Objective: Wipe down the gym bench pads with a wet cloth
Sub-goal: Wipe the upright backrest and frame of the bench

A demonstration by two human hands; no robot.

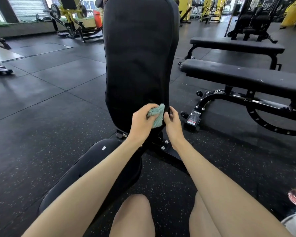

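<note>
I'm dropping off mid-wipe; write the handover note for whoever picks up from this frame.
Left hand: grips the teal cloth, pressed at the bottom of the upright back pad.
Right hand: fingers loosely curled at that pad's lower right edge; grip cannot be told.
Done: faint arcs on the back pad suggest wiping, not certain.
Left: the seat pad, with its white mark, and probably the near flat bench and far flat bench on the right.
</note>
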